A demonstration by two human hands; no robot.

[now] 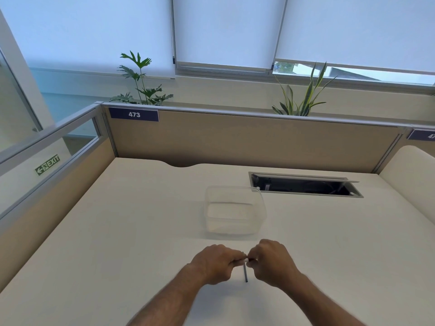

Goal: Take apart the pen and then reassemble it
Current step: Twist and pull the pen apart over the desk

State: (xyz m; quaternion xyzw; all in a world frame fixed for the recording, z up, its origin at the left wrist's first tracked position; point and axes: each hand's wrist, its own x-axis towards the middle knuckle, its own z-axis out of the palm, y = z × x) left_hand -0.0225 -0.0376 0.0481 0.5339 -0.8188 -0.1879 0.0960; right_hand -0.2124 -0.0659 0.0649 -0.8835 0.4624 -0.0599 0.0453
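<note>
Both hands are over the near centre of the cream table [117, 231], fingertips meeting. The left hand [215, 263] has its grip closed around a pale, whitish section of the pen [242, 261], of which only a short end shows between the two hands. The right hand [270, 262] has its fingers curled and pinched at that same end; what it grips there is too small and hidden to identify, though a dark bit shows at the junction. A thin dark rod [245, 274], apparently the pen's inner refill, points down and toward the camera from the meeting point of the hands; whether it lies on the table or is held cannot be determined. Both forearms are bare and enter from the bottom edge. Just beyond the hands stands a clear plastic container [235, 211], upright and open at the top, apart from the hands. Farther back and to the right, a cable hatch [303, 185] in the table surface stands open. A beige partition [235, 142] carrying a label marked 473 [134, 114] bounds the far side, with two potted plants [141, 83] behind it below the blinds.
</note>
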